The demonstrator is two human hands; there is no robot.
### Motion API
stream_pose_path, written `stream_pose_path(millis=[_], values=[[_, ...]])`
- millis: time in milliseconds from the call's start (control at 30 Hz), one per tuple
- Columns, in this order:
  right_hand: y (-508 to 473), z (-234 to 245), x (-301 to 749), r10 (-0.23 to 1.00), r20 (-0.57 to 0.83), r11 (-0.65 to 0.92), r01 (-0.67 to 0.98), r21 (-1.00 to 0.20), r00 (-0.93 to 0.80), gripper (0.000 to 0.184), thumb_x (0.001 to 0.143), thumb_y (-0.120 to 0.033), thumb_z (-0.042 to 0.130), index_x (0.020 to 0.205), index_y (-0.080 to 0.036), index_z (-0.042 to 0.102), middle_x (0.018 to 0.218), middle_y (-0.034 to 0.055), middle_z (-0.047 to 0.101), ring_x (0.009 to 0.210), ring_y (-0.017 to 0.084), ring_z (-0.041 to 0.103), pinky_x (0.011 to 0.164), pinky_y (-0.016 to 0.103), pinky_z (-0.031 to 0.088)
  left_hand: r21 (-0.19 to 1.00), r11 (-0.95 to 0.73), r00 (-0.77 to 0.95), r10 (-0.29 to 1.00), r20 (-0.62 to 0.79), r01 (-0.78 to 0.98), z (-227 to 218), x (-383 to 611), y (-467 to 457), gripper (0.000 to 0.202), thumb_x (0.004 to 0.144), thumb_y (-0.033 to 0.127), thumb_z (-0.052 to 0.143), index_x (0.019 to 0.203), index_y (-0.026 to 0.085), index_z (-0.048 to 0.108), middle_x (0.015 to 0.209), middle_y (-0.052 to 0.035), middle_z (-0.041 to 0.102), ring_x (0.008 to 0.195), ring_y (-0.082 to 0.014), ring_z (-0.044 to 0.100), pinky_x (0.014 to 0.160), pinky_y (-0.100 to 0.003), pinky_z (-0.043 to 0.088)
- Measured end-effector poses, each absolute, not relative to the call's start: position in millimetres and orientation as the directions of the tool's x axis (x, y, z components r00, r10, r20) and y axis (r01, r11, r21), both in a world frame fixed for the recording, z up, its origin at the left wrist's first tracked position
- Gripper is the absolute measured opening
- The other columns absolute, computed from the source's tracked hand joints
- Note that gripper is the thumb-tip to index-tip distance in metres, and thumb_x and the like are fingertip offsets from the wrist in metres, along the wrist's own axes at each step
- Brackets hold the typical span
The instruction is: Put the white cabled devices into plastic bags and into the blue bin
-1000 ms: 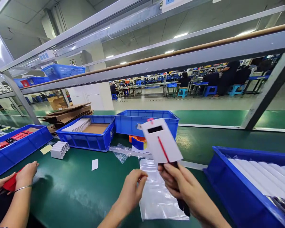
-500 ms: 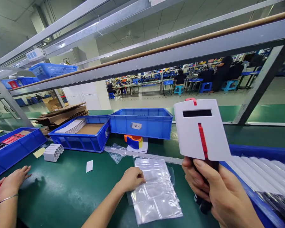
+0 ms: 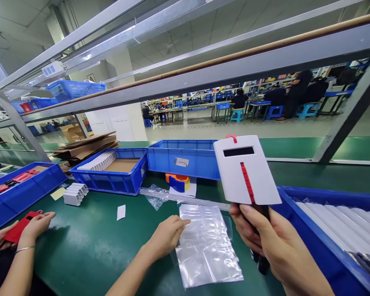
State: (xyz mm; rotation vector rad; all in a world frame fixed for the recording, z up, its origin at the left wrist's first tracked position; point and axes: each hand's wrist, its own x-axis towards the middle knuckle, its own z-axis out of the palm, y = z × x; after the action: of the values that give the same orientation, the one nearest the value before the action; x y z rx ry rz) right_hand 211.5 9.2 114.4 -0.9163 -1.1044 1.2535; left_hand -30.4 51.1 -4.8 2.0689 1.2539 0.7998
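My right hand [image 3: 274, 242] is wrapped round the lower end of a flat white plastic case [image 3: 239, 176], held upright above the table. The case has a dark slot near its top, a ridged red strip down the middle and a small red loop on its upper edge. Something black [image 3: 263, 265], perhaps a bundled strap, hangs below it inside my grip. My left hand [image 3: 166, 234] rests at the left edge of a stack of clear plastic bags [image 3: 209, 250], index finger stretched onto the top bag. Its thumb is mostly hidden.
At left, a co-worker's hands [image 3: 33, 230] hold a red case [image 3: 17, 230]. Blue bins [image 3: 111, 183] line the back; another bin [image 3: 314, 234] with white rolled sleeves stands right. White plastic pieces [image 3: 75, 193], a paper slip [image 3: 121, 212] and a tape roll [image 3: 177, 183] lie about.
My right hand and the white case have shifted left. My left hand's curled fingers have straightened, the index finger reaching onto the bags. The co-worker's red case has come into fuller view.
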Motion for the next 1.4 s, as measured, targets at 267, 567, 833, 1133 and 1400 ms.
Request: stream_pose_path(millis=[267,567,833,1133,1400], values=[[40.7,92.8,192.1,0.972,0.206,0.21,0.024,-0.977,-0.116,0.039,0.084,-0.06,0.075,0.089,-0.022,0.068,0.082,0.0031,0.069,0.072,0.02,0.061,0.063,0.028,0.051,0.955,-0.083,0.08,0.995,0.062,0.285,16.2,-50.2,31.2,0.034,0.094,0.047,0.052,0.074,0.02,0.049,0.063,0.0061,0.041,0.052,-0.0103,0.036,0.052,-0.023,0.033],[44.0,62.5,143.6,0.947,0.053,0.111,0.17,-0.979,-0.316,0.04,0.083,-0.061,0.068,0.086,-0.021,0.066,0.089,0.0072,0.076,0.084,0.026,0.069,0.074,0.033,0.054,0.881,-0.001,-0.059,0.998,0.033,0.474,56.1,-51.2,-6.6,0.032,0.085,0.035,0.058,0.062,0.021,0.042,0.06,0.0055,0.04,0.06,-0.0124,0.033,0.057,-0.026,0.025],[43.4,52.4,138.7,0.918,-0.002,0.079,0.186,-0.979,-0.396,0.033,0.082,-0.052,0.071,0.091,-0.021,0.071,0.093,0.0061,0.078,0.089,0.027,0.071,0.076,0.031,0.054,0.917,0.008,-0.072,0.997,0.022,0.399,67.9,-65.8,-22.6,0.036,0.088,0.042,0.058,0.065,0.022,0.039,0.062,0.0066,0.035,0.06,-0.0129,0.029,0.057,-0.027,0.024],[33.0,64.7,140.1,0.904,0.044,0.139,0.197,-0.971,-0.425,0.039,0.086,-0.058,0.066,0.072,-0.022,0.062,0.072,0.0013,0.067,0.072,0.022,0.064,0.066,0.029,0.05,0.917,0.015,-0.077,0.997,0.017,0.398,49.4,-76.0,-30.8,0.034,0.091,0.049,0.059,0.073,0.022,0.049,0.068,0.0026,0.047,0.065,-0.0172,0.045,0.063,-0.028,0.036],[19.0,29.5,116.9,0.95,0.107,0.153,0.141,-0.978,-0.293,0.029,0.075,-0.05,0.072,0.067,-0.023,0.065,0.066,0.0015,0.071,0.066,0.024,0.067,0.062,0.029,0.051,0.864,-0.149,-0.214,0.936,0.281,0.482,13.1,-46.9,-28.8,0.028,0.095,0.044,0.062,0.079,0.021,0.062,0.082,-0.0046,0.061,0.077,-0.0212,0.055,0.074,-0.031,0.046]])
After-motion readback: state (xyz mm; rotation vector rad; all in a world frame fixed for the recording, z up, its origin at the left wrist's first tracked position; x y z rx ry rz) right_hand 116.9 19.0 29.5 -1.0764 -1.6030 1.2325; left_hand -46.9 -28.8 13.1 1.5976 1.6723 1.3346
